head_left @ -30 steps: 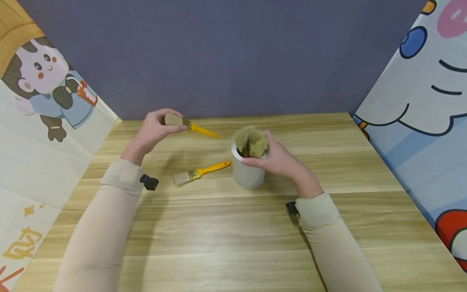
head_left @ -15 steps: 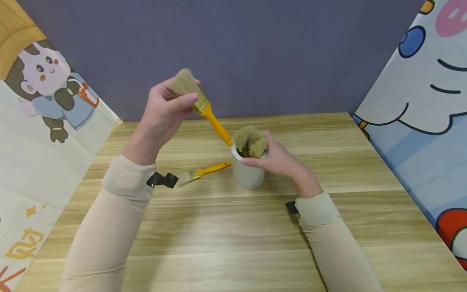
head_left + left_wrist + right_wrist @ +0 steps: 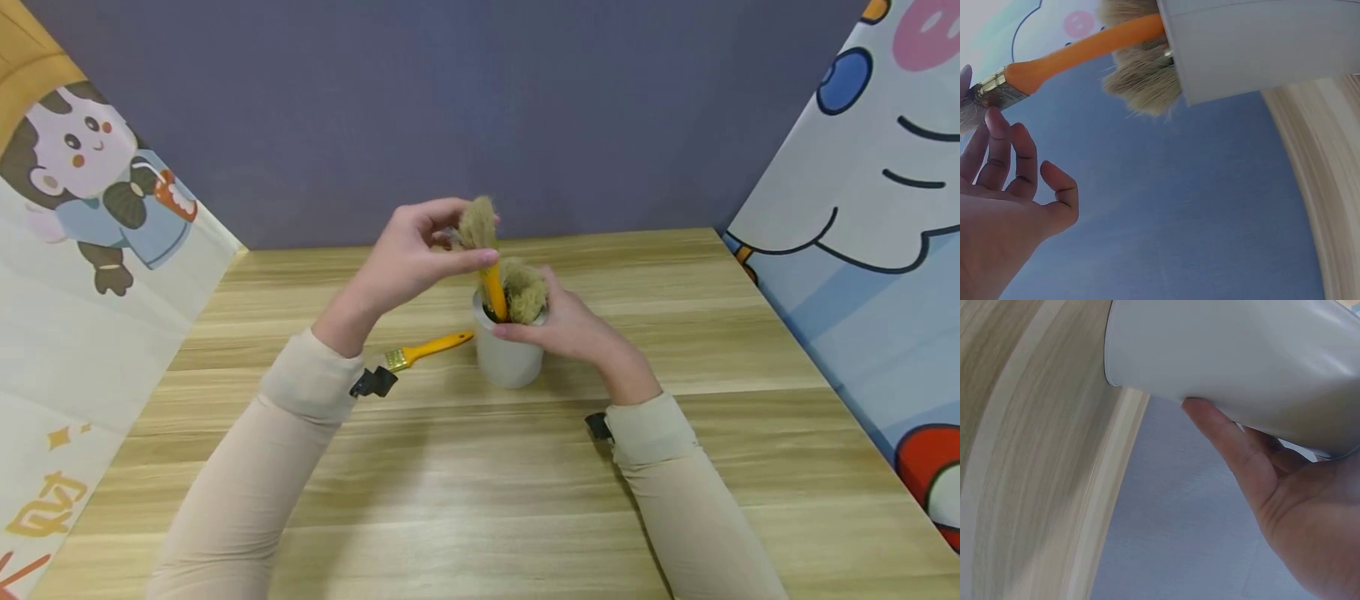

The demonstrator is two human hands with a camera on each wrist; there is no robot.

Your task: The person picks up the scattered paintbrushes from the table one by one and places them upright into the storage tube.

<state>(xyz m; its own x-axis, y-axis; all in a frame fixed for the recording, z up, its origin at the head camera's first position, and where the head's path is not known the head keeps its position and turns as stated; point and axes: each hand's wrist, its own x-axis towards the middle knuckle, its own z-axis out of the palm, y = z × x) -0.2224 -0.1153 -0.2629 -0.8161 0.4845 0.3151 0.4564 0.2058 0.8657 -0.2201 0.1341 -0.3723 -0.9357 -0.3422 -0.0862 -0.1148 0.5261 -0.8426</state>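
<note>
My left hand pinches a paintbrush near its bristles and metal ferrule, the yellow-orange handle pointing down. In the left wrist view, the handle reaches past the rim of a whitish cylindrical holder. The holder stands upright on the table; tan bristles of other brushes stick out of its top. My right hand grips the holder near the rim, thumb in front, and the right wrist view shows fingers against its side. Left of the holder lies another paintbrush, its bristles hidden by my left wrist.
The wood-grain table ends at a dark blue-grey wall behind. Cartoon-printed panels flank it, one on the left and one on the right. A black wrist camera sits on the left sleeve.
My left hand has lifted the paintbrush, swung its handle downward and carried it right, into the holder's mouth. My right hand and the holder have stayed in place.
</note>
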